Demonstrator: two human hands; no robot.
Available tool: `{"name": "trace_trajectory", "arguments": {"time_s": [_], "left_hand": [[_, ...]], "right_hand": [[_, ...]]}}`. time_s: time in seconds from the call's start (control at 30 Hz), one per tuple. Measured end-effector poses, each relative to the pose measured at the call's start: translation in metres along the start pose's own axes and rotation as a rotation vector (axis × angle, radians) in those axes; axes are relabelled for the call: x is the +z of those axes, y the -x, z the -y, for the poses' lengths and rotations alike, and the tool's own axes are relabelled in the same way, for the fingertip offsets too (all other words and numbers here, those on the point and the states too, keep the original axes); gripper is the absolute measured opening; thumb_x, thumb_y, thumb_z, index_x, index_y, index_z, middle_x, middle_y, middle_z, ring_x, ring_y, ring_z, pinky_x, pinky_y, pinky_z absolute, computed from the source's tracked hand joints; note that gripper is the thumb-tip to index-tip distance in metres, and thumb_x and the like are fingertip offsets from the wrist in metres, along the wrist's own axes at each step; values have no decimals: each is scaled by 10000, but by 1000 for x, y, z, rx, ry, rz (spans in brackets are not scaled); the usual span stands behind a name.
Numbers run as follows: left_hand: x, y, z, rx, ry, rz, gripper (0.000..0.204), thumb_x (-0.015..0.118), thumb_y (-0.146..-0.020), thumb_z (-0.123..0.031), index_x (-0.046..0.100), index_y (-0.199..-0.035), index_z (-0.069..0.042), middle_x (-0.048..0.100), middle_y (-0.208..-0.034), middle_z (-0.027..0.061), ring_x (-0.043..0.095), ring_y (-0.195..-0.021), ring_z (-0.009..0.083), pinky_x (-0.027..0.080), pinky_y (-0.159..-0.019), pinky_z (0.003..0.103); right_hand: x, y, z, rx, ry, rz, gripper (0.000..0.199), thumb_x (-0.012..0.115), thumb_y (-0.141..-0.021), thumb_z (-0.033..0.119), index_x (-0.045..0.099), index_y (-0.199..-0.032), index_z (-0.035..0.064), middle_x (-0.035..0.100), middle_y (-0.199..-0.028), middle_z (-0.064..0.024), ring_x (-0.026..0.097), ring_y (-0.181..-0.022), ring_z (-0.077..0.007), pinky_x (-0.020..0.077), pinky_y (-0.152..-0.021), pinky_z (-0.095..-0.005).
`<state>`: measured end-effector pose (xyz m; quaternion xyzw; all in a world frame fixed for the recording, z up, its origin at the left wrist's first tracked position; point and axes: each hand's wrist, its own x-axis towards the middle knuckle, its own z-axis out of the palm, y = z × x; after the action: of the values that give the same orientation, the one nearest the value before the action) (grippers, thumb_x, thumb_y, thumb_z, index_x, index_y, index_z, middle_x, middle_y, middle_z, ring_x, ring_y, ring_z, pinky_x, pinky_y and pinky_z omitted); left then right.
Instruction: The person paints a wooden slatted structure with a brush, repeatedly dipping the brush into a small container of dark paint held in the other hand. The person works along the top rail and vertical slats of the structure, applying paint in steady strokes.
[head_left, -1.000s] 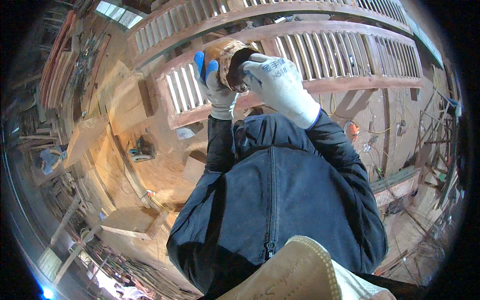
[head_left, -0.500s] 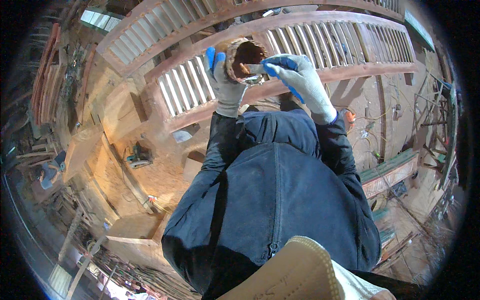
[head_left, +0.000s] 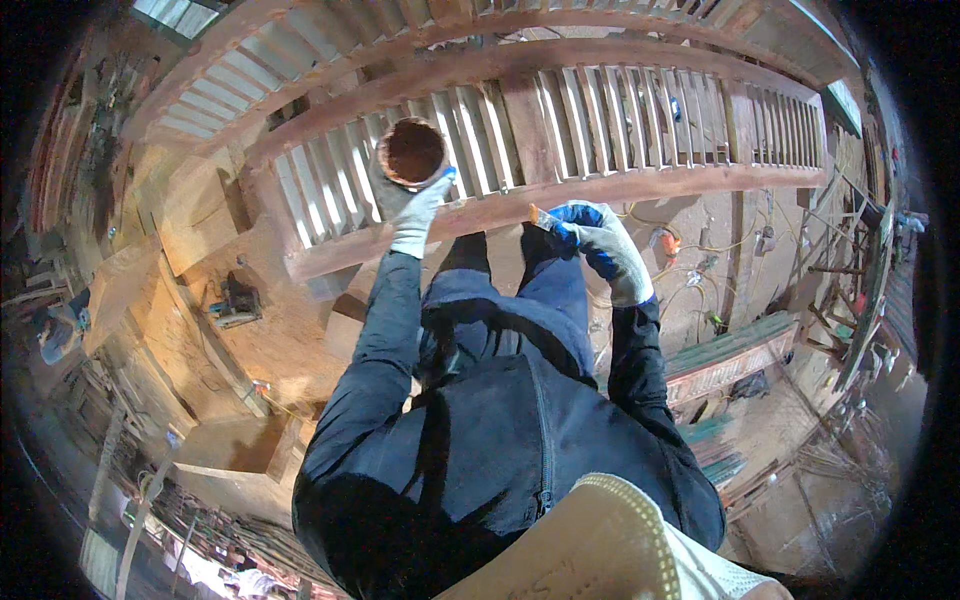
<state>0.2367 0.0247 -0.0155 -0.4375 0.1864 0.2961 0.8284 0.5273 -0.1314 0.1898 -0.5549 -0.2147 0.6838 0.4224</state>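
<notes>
My left hand (head_left: 412, 210), in a white glove with blue fingers, is closed round a round pot (head_left: 382, 160) with a crusted rim. The pot tilts so that its reddish-brown inside shows, above the slats of a louvred shutter panel (head_left: 470, 215). In my right hand (head_left: 607, 250), gloved likewise, is a small paintbrush (head_left: 546, 219) with an orange-brown tip; its handle is hidden by the fingers. The brush is apart from the pot, beside the panel's near rail. This panel is painted reddish brown and lies across in front of me.
Beyond lies a second louvred panel (head_left: 255, 75). To the left, a power tool (head_left: 236, 300) sits on a wooden board near box-like wooden pieces (head_left: 235, 445). Cables and an orange object (head_left: 668, 242) lie on the floor at right, with stacked green-edged panels (head_left: 735, 360) nearer me.
The brush has come out of the pot, and my right hand has moved down, away from it. My left hand has carried the pot leftward over the slats. The view has shifted.
</notes>
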Motion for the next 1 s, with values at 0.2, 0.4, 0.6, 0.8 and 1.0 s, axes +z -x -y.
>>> {"name": "trace_trajectory", "arguments": {"time_s": [0.2,0.4,0.6,0.8,1.0], "left_hand": [[-37,-13,-110,155,288,31,624,508,-937,-142,235,-1470,33,223,-1551,167,251,-1434,248,164,-1220,387],[-34,-25,-68,158,509,-158,627,556,-926,-140,291,-1473,9,282,-1540,141,276,-1421,251,170,-1214,355],[-65,11,-118,205,796,-38,613,397,-993,-165,148,-1521,24,140,-1610,102,140,-1484,239,52,-1238,352],[-63,4,-86,-144,861,23,698,485,-949,-150,114,-1492,85,134,-1590,179,151,-1476,277,102,-1239,378],[-64,9,-90,-110,696,87,690,470,-945,-138,116,-1495,81,125,-1594,173,138,-1479,270,91,-1240,374]], "right_hand": [[-58,-67,-4,45,-67,-87,237,629,-949,264,626,-1090,73,663,-819,-7,474,-544,-25,363,-478,-166],[-92,-137,-21,-244,518,-474,290,544,-990,205,611,-1246,87,704,-908,-55,640,-793,-119,483,-680,-269],[-58,-193,1,-540,1149,-628,277,618,-897,135,685,-1163,169,673,-967,-140,667,-811,-329,536,-722,-387],[-63,-215,-27,-761,1453,-768,323,678,-856,190,674,-1175,239,654,-965,-137,657,-704,-294,544,-567,-385],[-51,-207,-19,-695,1383,-674,289,668,-861,182,676,-1148,224,663,-925,-140,665,-697,-269,536,-525,-365]]}}
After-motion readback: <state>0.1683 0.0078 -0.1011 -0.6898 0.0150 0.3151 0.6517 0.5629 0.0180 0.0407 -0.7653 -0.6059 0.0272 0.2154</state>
